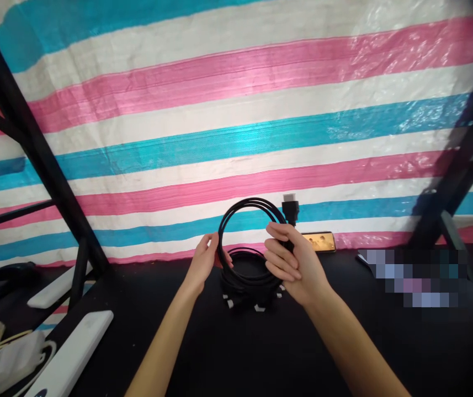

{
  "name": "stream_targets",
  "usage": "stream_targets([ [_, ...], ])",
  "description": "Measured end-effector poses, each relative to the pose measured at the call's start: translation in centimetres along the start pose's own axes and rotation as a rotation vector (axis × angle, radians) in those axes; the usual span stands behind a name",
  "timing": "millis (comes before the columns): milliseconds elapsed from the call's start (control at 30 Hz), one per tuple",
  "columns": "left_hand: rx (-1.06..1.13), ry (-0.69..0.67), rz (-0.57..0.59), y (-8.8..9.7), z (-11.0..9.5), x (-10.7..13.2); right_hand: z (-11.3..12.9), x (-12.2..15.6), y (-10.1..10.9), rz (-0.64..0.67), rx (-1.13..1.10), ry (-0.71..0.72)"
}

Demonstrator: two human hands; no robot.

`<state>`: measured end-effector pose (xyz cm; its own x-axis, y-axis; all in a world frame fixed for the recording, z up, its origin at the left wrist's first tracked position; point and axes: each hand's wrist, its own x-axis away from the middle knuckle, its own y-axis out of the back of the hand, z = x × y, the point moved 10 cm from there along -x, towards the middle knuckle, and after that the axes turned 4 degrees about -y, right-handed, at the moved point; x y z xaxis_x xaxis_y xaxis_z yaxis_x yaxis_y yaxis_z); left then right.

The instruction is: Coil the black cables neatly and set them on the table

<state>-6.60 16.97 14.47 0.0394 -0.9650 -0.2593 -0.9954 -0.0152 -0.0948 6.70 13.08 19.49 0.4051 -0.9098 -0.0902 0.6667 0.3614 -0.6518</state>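
Currently your left hand [203,259] and right hand [298,264] each have a closed grip on an upright coil of black cable [244,207], over the worktop's [261,353] far middle. Winding looks done; its plug [290,208] stands loose, untied. More coiled cables [246,278] lie beneath.

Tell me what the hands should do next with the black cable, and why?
Probably wrap the loose plug end around the coil. The left hand and right hand hold the coil upright above a pile of cables, and the plug sticks out at the top.
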Motion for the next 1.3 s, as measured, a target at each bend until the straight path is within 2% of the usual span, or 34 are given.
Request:
stream_targets([
  [100, -0.144, -0.032, -0.082, 1.8, -0.3, -0.5, 0.2, 0.1, 0.7, -0.045, 0.164, -0.006],
  [167, -0.168, -0.096, -0.134, 2.8, -1.9, -0.4, 0.9, 0.2, 1.0, -0.107, 0.410, 0.082],
  [200, -0.154, -0.109, -0.128, 2.9, -2.6, -0.3, 1.7, 0.4, 0.9, -0.142, 0.563, 0.172],
  [267, -0.085, -0.066, -0.049, 2.6, -3.3, 0.0, 3.2, 1.3, -0.1, -0.198, 0.874, 0.398],
  [367, 0.106, 0.115, 0.168, 0.7, -2.8, 0.7, 4.0, 2.8, -2.2, -0.208, 1.170, 0.685],
  [433, 0.279, 0.193, 0.257, -0.5, -2.5, 1.0, 3.2, 3.4, -3.7, -0.102, 1.273, 0.783],
  [500, 0.441, 0.224, 0.283, -1.1, -2.5, 1.1, 1.7, 3.6, -5.0, 0.056, 1.365, 0.826],
  [600, 0.602, 0.281, 0.311, -1.8, -2.5, 1.2, -0.4, 3.6, -6.1, 0.217, 1.484, 0.814],
  [700, 0.689, 0.315, 0.296, -1.7, -3.0, 1.5, -1.5, 3.0, -6.2, 0.245, 1.571, 0.741],
  [833, 0.840, 0.305, 0.192, -1.3, -4.1, 2.0, -3.5, 1.4, -4.9, 0.258, 1.647, 0.497],
  [933, 0.862, 0.242, 0.188, -1.7, -5.2, 2.5, -5.8, 0.5, -3.9, 0.342, 1.657, 0.327],
  [1033, 0.771, 0.196, 0.278, -2.5, -5.9, 3.2, -7.4, 0.2, -3.5, 0.380, 1.732, 0.286],
  [1133, 0.555, 0.180, 0.353, -2.6, -6.0, 3.9, -7.7, 0.1, -3.7, 0.383, 1.819, 0.331],
  [1233, 0.267, 0.125, 0.291, -1.0, -6.0, 3.7, -6.7, 0.4, -4.2, 0.330, 1.869, 0.406],
  [1300, 0.161, 0.101, 0.243, 0.1, -6.2, 3.3, -5.1, 0.5, -4.4, 0.225, 1.833, 0.462],
])
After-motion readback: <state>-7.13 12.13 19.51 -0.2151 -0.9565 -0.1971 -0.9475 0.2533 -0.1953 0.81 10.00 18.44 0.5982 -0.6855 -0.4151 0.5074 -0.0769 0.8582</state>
